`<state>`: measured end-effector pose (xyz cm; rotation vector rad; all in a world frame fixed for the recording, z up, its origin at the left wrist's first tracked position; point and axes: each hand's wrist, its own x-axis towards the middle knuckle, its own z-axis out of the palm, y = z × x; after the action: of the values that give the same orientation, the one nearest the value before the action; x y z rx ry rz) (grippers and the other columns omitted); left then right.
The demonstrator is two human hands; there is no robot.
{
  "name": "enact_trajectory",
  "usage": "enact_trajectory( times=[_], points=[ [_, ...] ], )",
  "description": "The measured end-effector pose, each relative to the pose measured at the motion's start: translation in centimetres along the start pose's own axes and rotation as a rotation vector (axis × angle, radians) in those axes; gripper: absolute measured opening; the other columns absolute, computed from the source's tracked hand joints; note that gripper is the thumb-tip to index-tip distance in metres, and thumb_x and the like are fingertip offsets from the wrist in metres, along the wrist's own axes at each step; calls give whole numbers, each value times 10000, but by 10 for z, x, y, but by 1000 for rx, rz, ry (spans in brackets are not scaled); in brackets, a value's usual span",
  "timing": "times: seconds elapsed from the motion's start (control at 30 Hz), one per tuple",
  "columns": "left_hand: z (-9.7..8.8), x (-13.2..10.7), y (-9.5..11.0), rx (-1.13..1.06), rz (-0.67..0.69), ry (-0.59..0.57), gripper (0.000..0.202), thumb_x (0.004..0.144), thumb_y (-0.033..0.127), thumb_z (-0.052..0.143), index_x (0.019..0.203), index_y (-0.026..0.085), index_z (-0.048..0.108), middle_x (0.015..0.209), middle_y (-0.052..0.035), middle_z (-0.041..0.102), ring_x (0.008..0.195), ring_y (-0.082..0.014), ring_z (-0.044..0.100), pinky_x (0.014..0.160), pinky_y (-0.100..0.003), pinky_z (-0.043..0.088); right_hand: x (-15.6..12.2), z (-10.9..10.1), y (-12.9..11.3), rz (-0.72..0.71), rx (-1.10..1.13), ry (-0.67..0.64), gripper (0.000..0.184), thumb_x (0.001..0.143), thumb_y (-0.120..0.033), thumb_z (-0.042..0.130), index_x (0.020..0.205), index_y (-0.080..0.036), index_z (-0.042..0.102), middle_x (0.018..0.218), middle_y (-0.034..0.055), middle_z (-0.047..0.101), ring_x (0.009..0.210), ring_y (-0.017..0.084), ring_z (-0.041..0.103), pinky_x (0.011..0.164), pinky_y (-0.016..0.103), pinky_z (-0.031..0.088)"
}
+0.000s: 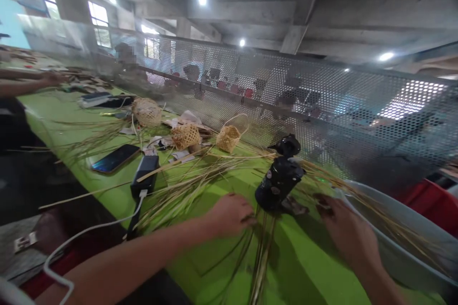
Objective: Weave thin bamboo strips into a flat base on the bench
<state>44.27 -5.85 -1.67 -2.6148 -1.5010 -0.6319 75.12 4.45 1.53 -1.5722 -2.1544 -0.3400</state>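
My left hand (231, 214) is low over the green table, its fingers curled together just left of a dark cylindrical container (277, 183). What those fingers hold, if anything, does not show. Thin straw-coloured strips (263, 257) run from the container's base toward me, close to the left fingertips. To the right of the container, my right hand (345, 226) reaches over the table beside the rim of a pale basin (379, 238). Its fingers are blurred and partly in shadow, so their grip is unclear. A small brown scrap (295, 206) lies between the container and the right hand.
Several woven baskets (229, 139) stand along a perforated metal divider (229, 80). Loose strips (189, 190) cover the middle of the table. A phone (116, 158) and a black power bank (145, 173) with a white cable lie left. Another person's arm (25, 83) reaches in far left.
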Motion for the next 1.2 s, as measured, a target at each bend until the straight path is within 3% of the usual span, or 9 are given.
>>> enact_trajectory(
  times=[0.1,0.2,0.27,0.37,0.6,0.87,1.2],
  points=[
    [-17,4,-21,45,-244,-16,185,953,304,545,965,198,697,921,-45,721,864,-192,673,814,-359,540,-30,-1,-5,22,83,48,381,919,-496,414,1142,-314,662,1132,12,725,801,256,711,568,329,467],
    [-40,7,-53,97,-442,-28,269,949,345,580,1131,153,625,1117,-75,653,959,-194,646,846,-402,548,-51,5,-11,16,189,143,404,928,-520,397,1111,-289,674,1068,25,742,824,241,715,657,333,504],
    [-52,5,-72,129,-537,-33,305,945,342,586,1190,161,602,1195,-89,624,1017,-212,631,872,-424,543,-59,12,-12,-13,229,180,418,939,-507,379,1091,-264,683,1080,39,739,863,237,713,710,333,515],
    [-59,-3,-89,165,-638,-44,343,936,345,600,1223,159,585,1238,-98,603,1067,-235,616,901,-454,530,-64,20,-10,-40,228,134,397,950,-469,377,1092,-262,684,1103,36,732,850,228,710,693,326,516],
    [-56,-17,-97,116,-754,-37,331,938,343,597,1209,153,591,1210,-94,617,1044,-229,626,886,-445,537,-69,21,-7,-40,201,89,367,953,-413,378,1083,-258,685,1085,46,733,804,221,708,626,307,508],
    [-76,-20,-110,-45,-865,86,340,938,349,596,1215,153,590,1219,-90,612,1048,-236,624,885,-442,538,-68,22,-9,-34,178,27,339,950,-382,388,1090,-292,684,1128,13,724,809,212,713,553,279,480],
    [-85,-21,-116,-484,-954,192,346,935,359,598,1209,148,594,1207,-82,617,1036,-241,627,872,-434,544,-68,25,-8,-54,219,50,342,954,-402,390,1072,-282,688,1123,20,726,829,221,716,594,293,511]
  ],
)
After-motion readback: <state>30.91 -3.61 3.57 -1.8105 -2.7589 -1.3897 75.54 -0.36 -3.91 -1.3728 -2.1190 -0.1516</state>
